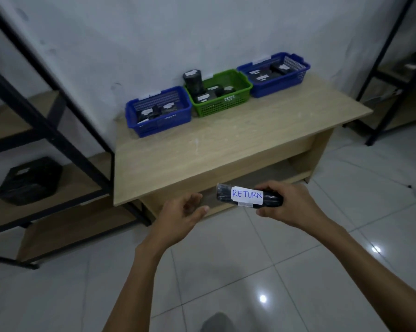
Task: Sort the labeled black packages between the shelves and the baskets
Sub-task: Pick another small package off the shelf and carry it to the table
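Your right hand [290, 204] is gripping the package [248, 196] in front of the tabletop [226, 152], turning its RETURN label up so you are able to read it. Your left hand [183, 215] is hanging just beside, fingers loosely curled, holding nothing. Three baskets [159, 111] are waiting by the wall.

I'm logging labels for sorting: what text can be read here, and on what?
"RETURN": blue handwriting on the white label of the black package gripped by the right hand.
Labels on packages in the left blue basket, green basket and right blue basket: too small to read.
Label on the shelf package: blurred.
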